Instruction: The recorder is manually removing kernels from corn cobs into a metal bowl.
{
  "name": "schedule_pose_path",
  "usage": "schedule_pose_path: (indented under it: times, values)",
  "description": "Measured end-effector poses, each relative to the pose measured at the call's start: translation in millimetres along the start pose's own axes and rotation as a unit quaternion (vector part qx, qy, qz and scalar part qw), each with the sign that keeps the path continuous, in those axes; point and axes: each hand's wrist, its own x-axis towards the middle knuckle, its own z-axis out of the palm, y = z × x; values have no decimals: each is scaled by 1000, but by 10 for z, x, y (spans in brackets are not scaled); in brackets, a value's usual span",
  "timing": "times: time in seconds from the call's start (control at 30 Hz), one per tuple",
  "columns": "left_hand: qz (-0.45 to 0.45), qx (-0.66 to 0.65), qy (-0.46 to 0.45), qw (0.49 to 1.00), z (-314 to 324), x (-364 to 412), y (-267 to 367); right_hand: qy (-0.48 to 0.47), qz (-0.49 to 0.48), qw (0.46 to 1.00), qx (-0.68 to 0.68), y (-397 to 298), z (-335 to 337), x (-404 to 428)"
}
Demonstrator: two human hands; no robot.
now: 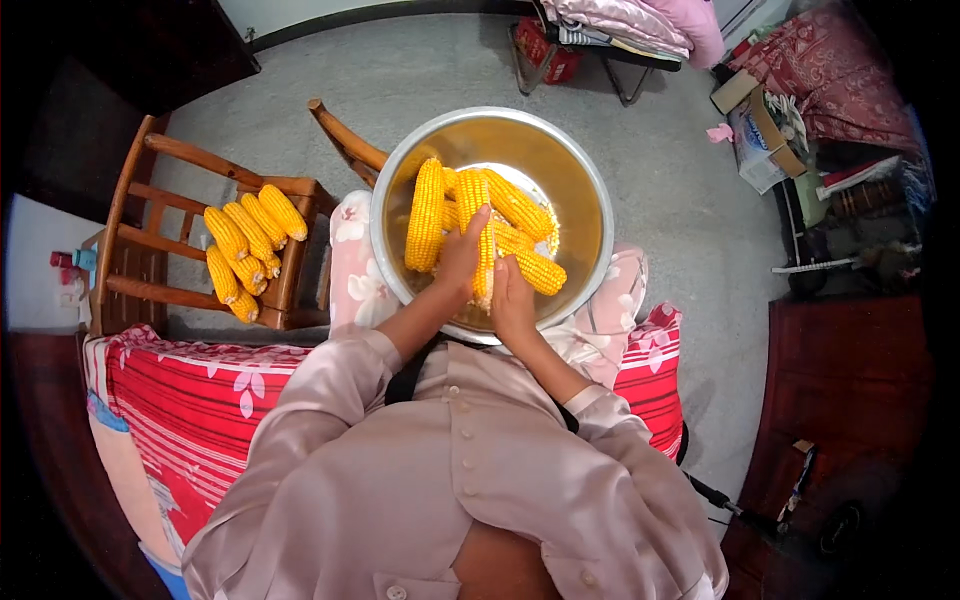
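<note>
Over the large metal basin (585,187) on my lap, both my hands grip one yellow corn cob (472,191). My left hand (459,259) wraps its left side, with the thumb laid along the kernels. Lower down, my right hand (514,304) presses its thumb against the cob near the near end, where a pale strip without kernels shows. Beneath lie several more corn cobs (525,206) in the basin, one leaning on the left wall (425,217). Loose kernels (553,232) rest on the basin floor, partly hidden by the cobs.
To the left, a wooden chair (289,289) bears a pile of several corn cobs (244,232). Another curved wooden piece (349,139) stands behind the basin. Folded bedding (630,26) lies on a stand at the back. A cardboard box (757,142) sits at the right.
</note>
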Motion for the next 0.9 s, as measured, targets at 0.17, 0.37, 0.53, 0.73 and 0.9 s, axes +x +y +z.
schedule_pose_path:
  times: [0.17,0.37,0.53,0.73,0.9]
  values:
    - [-1,20,-10,1000,-17,11,7,23,25,999,-24,177,11,29]
    - [17,71,12,997,-83,29,-30,-37,157,987,7,57,-64,67]
    - [-18,41,-26,999,-165,97,-188,-37,4,996,-76,55,8,26]
    - [-95,-22,-61,993,-199,74,-142,-17,-76,989,-128,238,8,22]
    - [-96,-15,-57,994,-203,82,-117,-51,48,997,-30,312,-32,65]
